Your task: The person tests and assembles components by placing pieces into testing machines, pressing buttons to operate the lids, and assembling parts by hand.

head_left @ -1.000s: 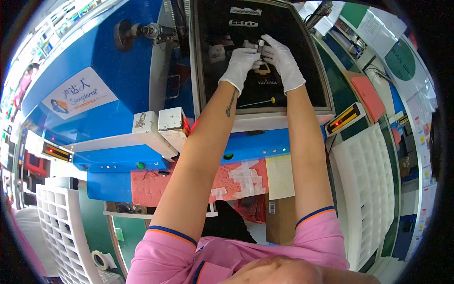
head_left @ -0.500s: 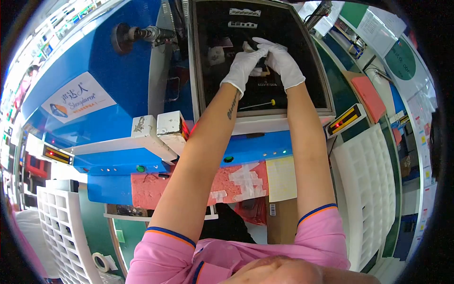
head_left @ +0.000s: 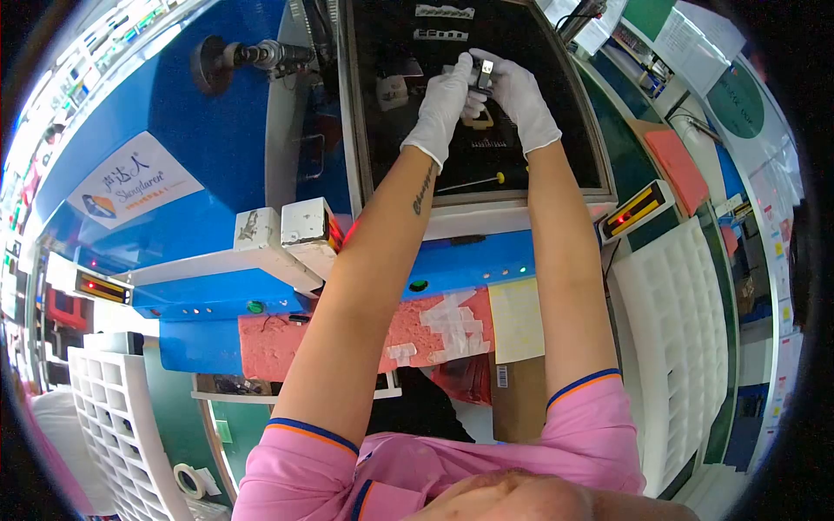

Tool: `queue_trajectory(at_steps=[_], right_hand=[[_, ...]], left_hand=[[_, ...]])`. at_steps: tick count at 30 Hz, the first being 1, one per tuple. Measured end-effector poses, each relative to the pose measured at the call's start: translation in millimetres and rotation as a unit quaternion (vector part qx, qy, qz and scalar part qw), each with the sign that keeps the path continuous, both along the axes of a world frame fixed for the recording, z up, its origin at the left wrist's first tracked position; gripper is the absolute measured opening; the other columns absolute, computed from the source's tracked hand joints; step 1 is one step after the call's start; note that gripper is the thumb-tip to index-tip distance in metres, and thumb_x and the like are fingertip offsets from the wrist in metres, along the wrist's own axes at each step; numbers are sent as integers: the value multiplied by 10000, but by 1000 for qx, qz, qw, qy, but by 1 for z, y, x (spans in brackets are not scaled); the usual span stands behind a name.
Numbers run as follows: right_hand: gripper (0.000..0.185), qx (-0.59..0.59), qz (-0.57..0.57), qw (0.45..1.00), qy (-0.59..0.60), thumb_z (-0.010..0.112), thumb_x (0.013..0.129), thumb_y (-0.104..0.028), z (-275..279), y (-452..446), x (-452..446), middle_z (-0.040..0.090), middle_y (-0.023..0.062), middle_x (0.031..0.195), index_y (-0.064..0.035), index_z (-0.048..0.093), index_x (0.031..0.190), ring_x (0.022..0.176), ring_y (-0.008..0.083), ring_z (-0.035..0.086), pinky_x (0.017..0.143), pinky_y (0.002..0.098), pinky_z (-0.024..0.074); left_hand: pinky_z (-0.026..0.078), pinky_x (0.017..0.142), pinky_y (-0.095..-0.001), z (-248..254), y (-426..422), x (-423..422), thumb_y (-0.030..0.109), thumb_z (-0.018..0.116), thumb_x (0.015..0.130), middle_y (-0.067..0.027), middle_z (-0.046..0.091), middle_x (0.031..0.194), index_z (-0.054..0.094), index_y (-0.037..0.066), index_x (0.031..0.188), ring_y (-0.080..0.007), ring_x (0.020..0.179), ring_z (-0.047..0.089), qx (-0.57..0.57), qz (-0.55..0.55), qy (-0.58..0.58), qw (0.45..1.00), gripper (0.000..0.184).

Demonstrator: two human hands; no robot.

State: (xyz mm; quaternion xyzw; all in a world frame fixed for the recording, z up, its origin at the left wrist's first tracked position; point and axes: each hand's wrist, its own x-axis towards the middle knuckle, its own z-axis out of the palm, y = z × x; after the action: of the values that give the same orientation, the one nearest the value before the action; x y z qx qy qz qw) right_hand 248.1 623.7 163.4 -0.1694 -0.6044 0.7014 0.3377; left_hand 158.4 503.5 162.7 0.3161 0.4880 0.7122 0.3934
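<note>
Both my hands wear white gloves and meet over the upper part of a dark, framed work surface [head_left: 556, 165]. Between them is a small dark piece with a shiny metal end [head_left: 485, 75], resembling a USB plug. My right hand [head_left: 521, 97] has its fingers closed on the piece's right side. From the left, my left hand [head_left: 445, 102] grips the same piece, its fingertips partly hidden. Below the hands lies a beige, bracket-like part [head_left: 477, 122], with a row of tiny pins [head_left: 488, 145] beneath it. A thin screwdriver with a yellow handle [head_left: 499, 178] lies near the front edge.
White strips with slots [head_left: 440, 36] lie at the back of the dark surface, and a whitish block [head_left: 392, 92] sits left. Blue machine housing [head_left: 234, 113] stands left. White compartment trays [head_left: 109, 404] flank both sides. A pink foam pad [head_left: 287, 347] lies in front.
My hands have turned and drawn slightly apart, so the small dark piece with the metal end now shows between them. A white flat shape over the fingers is no longer seen.
</note>
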Motion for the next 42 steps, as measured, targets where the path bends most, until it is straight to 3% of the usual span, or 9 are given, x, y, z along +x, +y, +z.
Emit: queue_trajectory(at_steps=[2,5,8,13,22,25,29,42], right_hand=[[313,9,27,999,40,477,853,-69,-2,-1,1,614,71,988,-105,611,1134,860,146,562,831,274,440],[369,112,-48,993,-2,470,823,33,-6,-4,-7,620,62,980,-91,604,1143,854,126,560,806,236,446],[386,153,-61,986,-8,484,807,68,-9,0,-10,622,59,964,-81,602,1143,838,119,557,796,224,444],[376,203,-92,974,-29,501,807,69,-7,-4,-12,627,56,948,-75,604,1138,829,113,553,783,207,436],[352,206,-108,972,-36,463,835,46,-11,0,-14,620,41,895,-78,610,1130,786,109,535,747,213,433],[321,241,-106,964,-28,483,860,23,-13,2,-16,596,15,835,-29,569,1165,671,66,491,616,187,418],[333,207,-84,974,-32,448,850,33,-17,9,-16,614,29,878,-73,613,1119,768,110,522,742,217,432],[290,160,-95,982,-27,463,855,38,-19,13,-19,614,53,923,-27,605,1100,787,118,532,735,227,436]], left_hand=[[474,456,-249,-1,2,-1,442,503,876,-98,621,661,581,-9,882,-155,507,573,14,-10,-11,1000,457],[459,445,-246,-3,6,-4,411,487,894,-98,625,667,583,-1,884,-156,504,571,43,-25,-32,998,423],[471,555,-275,-5,7,-6,379,481,905,-100,621,717,580,4,927,-158,599,579,55,-39,-6,998,388],[474,567,-275,-4,6,-4,295,516,893,-102,626,730,578,2,942,-159,613,584,50,-37,-17,998,303],[483,576,-269,-3,2,-1,210,540,874,-107,635,758,576,-13,997,-165,629,598,69,-28,-10,997,257],[485,575,-266,-4,3,-2,202,548,869,-110,639,764,577,-16,1003,-165,627,600,69,-30,-11,997,258],[484,566,-267,-4,4,-2,197,558,863,-113,644,763,582,-17,985,-164,614,601,63,-28,-14,998,247],[484,568,-270,-4,3,-3,197,565,859,-112,645,757,582,-16,970,-167,615,601,67,-31,-19,997,240]])
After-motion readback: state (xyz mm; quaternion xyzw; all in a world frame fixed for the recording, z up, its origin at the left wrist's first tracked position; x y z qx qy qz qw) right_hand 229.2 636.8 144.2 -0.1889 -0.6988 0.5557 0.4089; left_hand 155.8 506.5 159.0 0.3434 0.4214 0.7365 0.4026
